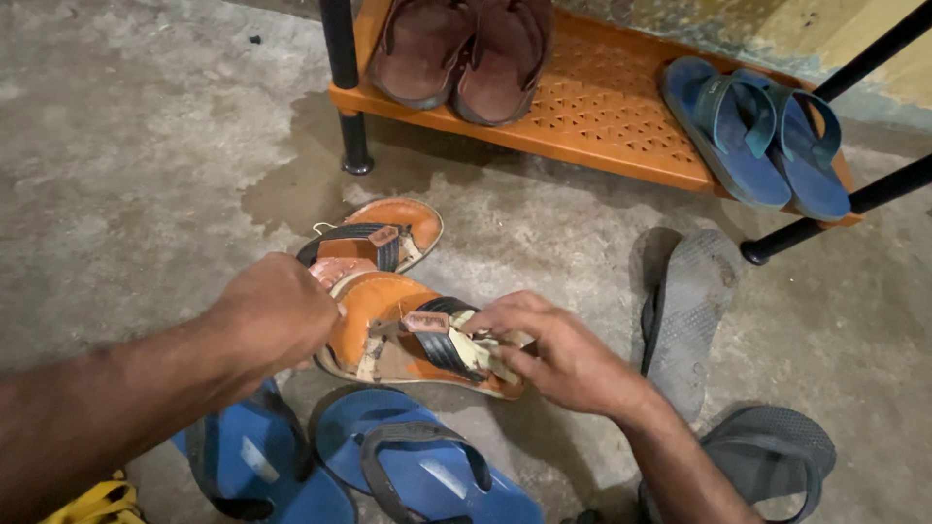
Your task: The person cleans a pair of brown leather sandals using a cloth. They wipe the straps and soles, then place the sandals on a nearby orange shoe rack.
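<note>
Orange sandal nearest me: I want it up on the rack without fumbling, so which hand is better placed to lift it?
Probably the right hand: its fingers already curl over the toe end of the orange sandal, on the side nearer the orange rack. The left hand only touches its heel.

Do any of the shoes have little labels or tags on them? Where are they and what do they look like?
Tag on the held orange sandal: small brownish rectangle on its black strap, between left hand and right hand.
Tag on the second orange sandal: same small brownish rectangle on the strap, lying on the floor just behind.
No packages, signs or screens.
</note>
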